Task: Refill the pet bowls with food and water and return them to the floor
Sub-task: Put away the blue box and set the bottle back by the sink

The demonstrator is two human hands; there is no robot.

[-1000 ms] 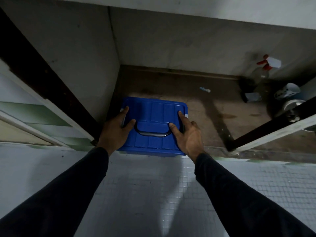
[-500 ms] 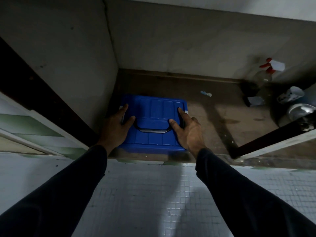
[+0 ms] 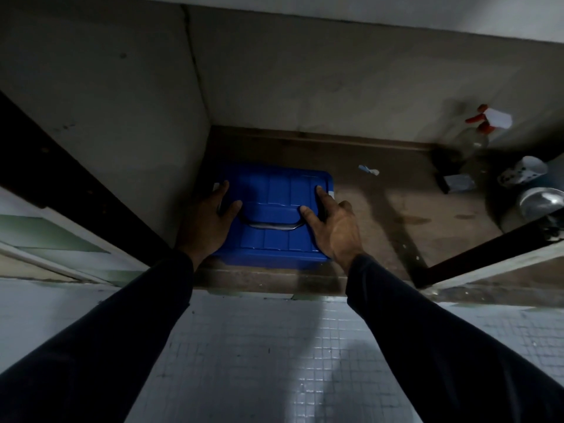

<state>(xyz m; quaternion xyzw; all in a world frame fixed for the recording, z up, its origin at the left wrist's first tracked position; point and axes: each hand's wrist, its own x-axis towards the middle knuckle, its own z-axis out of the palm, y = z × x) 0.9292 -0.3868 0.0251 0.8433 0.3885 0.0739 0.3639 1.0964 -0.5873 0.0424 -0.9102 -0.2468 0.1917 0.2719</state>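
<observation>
Head view into an open low cabinet. A blue lidded bin [image 3: 274, 215] sits on the cabinet floor [image 3: 381, 221], tucked into the corner at 9 o'clock against the side wall, its front edge just inside the sill. The left hand [image 3: 210, 218] lies on the lid at its 9 o'clock edge and the right hand [image 3: 332, 222] at its 3 o'clock edge, either side of the recessed carry handle [image 3: 271, 225]. Each grip is released: fingers extended flat, pressing the lid, with nothing clenched or pinched. Hands set symmetrically at the sides, not on the handle, suggest the bin is being slid along the floor or its lid steadied; which cannot be told. The bin probably stores pet food, though its contents are hidden. At 3 o'clock, well apart from the bin, a metal bowl [image 3: 540, 201] rests near the door edge [image 3: 488, 254], possibly one of the pet bowls. A spray bottle [image 3: 476, 132] stands in the back corner at 2 o'clock. White tiled floor [image 3: 259, 361] fills the foreground at 6 o'clock.
</observation>
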